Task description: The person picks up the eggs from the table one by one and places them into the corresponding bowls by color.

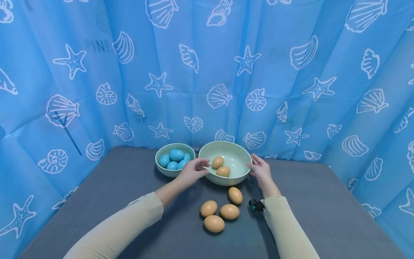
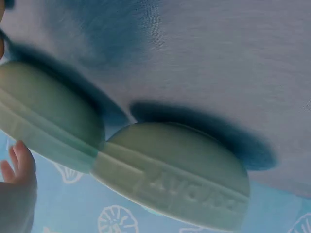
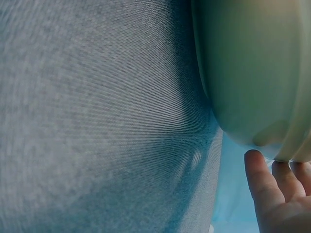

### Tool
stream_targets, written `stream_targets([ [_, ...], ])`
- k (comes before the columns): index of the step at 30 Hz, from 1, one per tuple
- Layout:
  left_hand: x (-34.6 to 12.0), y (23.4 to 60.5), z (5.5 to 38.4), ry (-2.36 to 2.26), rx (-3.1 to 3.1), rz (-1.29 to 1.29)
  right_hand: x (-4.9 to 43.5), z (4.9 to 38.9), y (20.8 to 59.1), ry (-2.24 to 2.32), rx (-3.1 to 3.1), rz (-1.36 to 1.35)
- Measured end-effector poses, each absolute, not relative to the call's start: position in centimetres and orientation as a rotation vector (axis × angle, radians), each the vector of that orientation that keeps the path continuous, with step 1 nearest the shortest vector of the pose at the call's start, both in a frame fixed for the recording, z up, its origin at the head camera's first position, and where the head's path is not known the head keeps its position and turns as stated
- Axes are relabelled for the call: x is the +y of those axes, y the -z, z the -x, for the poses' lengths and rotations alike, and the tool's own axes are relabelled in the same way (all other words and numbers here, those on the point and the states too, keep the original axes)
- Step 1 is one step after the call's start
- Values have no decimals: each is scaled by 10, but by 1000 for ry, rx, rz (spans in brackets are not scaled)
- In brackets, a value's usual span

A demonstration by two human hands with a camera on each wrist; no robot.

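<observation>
A large pale green bowl (image 1: 239, 158) stands at the back of the table with two brown eggs (image 1: 223, 171) inside. My left hand (image 1: 193, 171) is at its left rim, thumb and fingers parted; whether they touch the bowl, I cannot tell. On the opposite side, my right hand (image 1: 261, 171) has its thumb near the rim. The right wrist view shows its extended fingers (image 3: 265, 179) at the bowl's outer wall (image 3: 248, 73). Left of it, a smaller green bowl (image 1: 168, 172) holds several blue eggs (image 1: 176, 155). Raised letters mark this smaller bowl (image 2: 180, 179) in the left wrist view.
Several brown eggs (image 1: 214, 223) lie on the grey table (image 1: 323, 216) in front of the large bowl, between my forearms. A black object (image 1: 256, 205) is at the right sleeve cuff. Behind the table hangs a blue curtain (image 1: 200, 79) with white shells and starfish.
</observation>
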State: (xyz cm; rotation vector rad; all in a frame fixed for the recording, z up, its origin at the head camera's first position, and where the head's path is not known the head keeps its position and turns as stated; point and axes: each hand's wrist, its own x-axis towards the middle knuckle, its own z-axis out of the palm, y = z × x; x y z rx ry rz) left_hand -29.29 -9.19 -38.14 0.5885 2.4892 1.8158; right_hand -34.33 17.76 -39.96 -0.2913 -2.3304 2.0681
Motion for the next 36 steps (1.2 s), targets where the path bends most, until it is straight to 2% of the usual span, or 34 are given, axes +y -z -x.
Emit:
stream_targets([
  [14, -118, 403, 267, -1319, 2328, -835, 178, 343, 400, -2075, -2333, 277],
  [21, -119, 413, 267, -1116, 2283, -861, 178, 343, 400, -2075, -2332, 279],
  [36, -112, 419, 271, -996, 2245, -883, 176, 346, 401, -2048, -2327, 307],
])
